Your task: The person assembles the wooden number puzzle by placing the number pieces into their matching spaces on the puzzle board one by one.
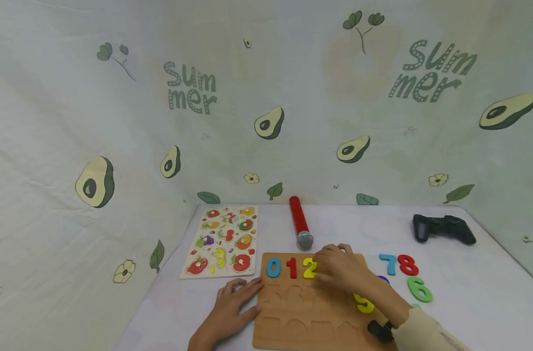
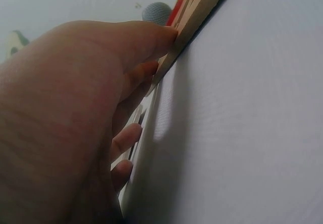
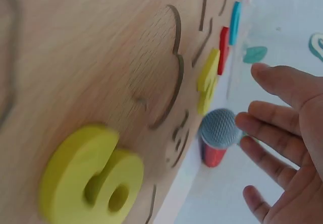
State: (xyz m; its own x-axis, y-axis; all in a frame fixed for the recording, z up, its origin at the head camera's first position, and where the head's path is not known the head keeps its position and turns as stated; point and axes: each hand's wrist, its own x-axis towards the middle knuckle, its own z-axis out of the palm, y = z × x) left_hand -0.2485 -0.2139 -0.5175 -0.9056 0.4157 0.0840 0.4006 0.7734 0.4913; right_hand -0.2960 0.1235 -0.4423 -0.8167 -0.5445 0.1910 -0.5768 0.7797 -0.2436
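A wooden number board lies on the table with carved recesses. In its top row sit a blue 0, a red 1 and a yellow 2. My left hand touches the board's left edge with thumb and fingertips, its fingers spread. Over the upper right of the board is my right hand, just right of the 2. In the right wrist view its fingers are loosely extended with nothing between them. A yellow number piece lies on the board below that hand.
Right of the board lie a blue 7, a red 8 and a green 6. A red microphone and a fruit puzzle lie behind and left. At the back right is a black game controller.
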